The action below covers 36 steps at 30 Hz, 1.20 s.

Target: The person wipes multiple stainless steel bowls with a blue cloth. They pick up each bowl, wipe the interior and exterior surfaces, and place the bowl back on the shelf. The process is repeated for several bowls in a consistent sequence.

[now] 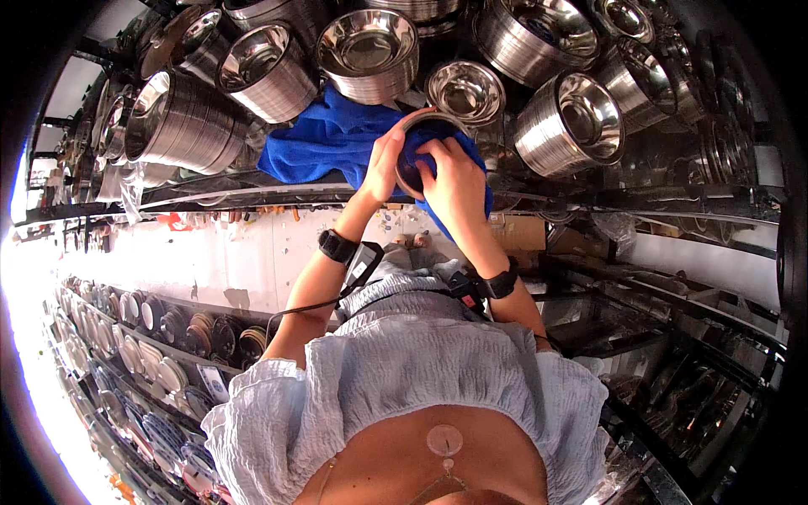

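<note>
My left hand [385,161] grips the side of a round metal bowl [410,183], tilted so that its opening faces me. Inside the bowl, my right hand [451,173] presses a blue cloth [483,161] against the inner wall with bent fingers; part of that cloth hangs down below the hand. Another spread of blue cloth [322,142] lies on the shelf to the left, and whether the two parts join is hidden behind the bowl. Just beyond the held bowl rests a small shiny metal bowl [466,93]. Both wrists wear black bands.
Stacks of steel bowls stand on the shelf: one at the left [189,132], one at the back [369,60] and one at the right [568,126]. The shelf's dark front edge [549,205] runs below my hands. Racks of plates [170,372] stand at lower left. A cardboard box [521,232] sits low down.
</note>
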Each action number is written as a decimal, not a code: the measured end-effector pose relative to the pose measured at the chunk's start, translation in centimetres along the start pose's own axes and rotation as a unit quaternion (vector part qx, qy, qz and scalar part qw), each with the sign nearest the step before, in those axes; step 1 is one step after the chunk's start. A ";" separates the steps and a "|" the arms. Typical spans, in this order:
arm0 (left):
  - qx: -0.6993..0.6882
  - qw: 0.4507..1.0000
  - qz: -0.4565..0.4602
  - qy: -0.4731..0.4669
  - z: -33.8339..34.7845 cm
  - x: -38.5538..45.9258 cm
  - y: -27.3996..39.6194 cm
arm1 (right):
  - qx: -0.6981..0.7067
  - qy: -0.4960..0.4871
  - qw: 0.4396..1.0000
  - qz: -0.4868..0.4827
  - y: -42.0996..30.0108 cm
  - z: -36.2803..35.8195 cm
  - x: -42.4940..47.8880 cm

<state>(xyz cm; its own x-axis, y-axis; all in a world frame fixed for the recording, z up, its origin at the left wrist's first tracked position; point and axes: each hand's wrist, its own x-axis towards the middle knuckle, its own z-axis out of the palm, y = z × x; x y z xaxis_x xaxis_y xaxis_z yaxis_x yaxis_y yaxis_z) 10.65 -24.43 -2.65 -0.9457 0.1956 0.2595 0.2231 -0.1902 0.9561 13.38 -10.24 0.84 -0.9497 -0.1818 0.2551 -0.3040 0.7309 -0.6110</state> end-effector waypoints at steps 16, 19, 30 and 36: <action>0.033 0.999 0.024 -0.015 0.3 0.2 0.6 | 0.066 0.081 0.995 -0.003 -0.5 1.6 0.6; 0.043 0.998 0.038 -0.015 0.1 0.2 0.5 | 0.185 0.056 0.980 -0.046 0.5 2.0 0.5; -0.024 1.000 -0.019 -0.005 0.4 -0.4 0.7 | -0.011 -0.037 0.998 0.039 -0.8 -1.7 -2.6; -0.028 0.999 0.011 0.031 1.0 -0.8 0.7 | -0.020 0.103 0.994 -0.009 0.5 0.3 -1.4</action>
<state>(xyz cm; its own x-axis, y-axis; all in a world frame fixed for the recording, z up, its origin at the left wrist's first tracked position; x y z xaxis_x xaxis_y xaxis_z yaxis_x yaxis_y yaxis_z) 11.77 -23.72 -2.05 -0.9539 0.1319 0.2696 0.2318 -0.2470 0.9409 14.57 -9.81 0.00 -0.9071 -0.0587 0.4168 -0.3136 0.7548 -0.5761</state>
